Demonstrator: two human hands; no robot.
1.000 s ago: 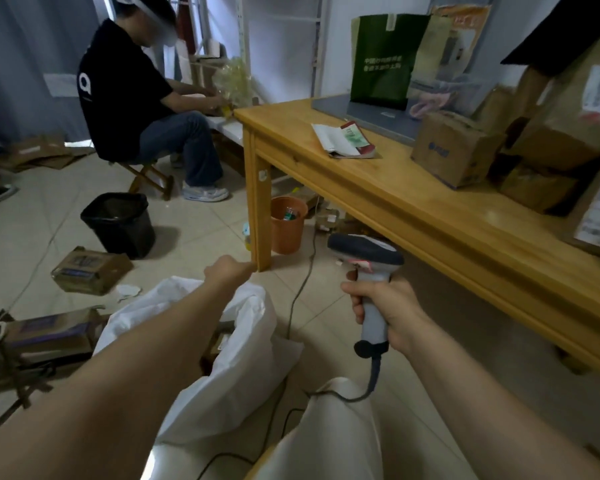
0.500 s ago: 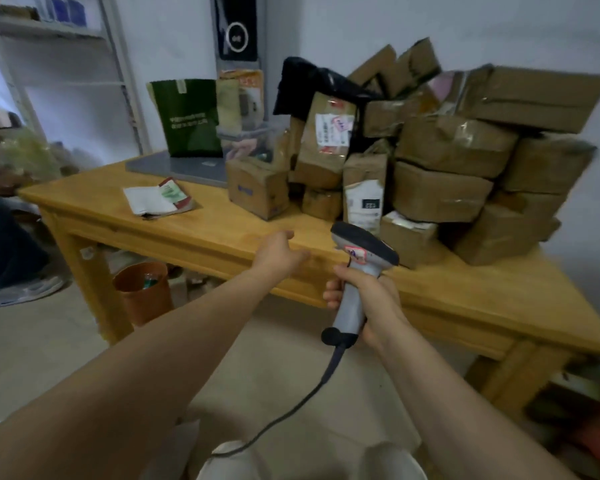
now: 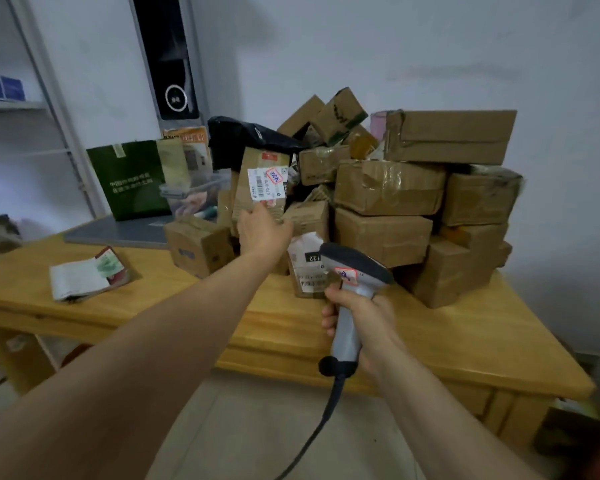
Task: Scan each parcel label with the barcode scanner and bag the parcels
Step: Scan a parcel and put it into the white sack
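A heap of brown cardboard parcels (image 3: 388, 188) is stacked on the right half of a wooden table (image 3: 447, 334). At the heap's left side an upright parcel with a white barcode label (image 3: 260, 168) leans against the others. My left hand (image 3: 262, 232) reaches to this parcel's lower edge and touches it; whether the fingers grip it is hidden. My right hand (image 3: 359, 315) grips the handle of a grey barcode scanner (image 3: 352, 271), whose dark head points toward a low parcel with a white label (image 3: 307, 268). The scanner's cable hangs down to the floor.
A small box (image 3: 198, 247) sits left of my left hand. A folded booklet (image 3: 84, 275) lies on the table's left part. A green paper bag (image 3: 132, 178) and a grey mat stand behind. Metal shelving is at the far left.
My view has turned from the floor and white bag to the table. My left hand has stretched forward from the table's front edge to the labelled parcel. The scanner stays in my right hand.
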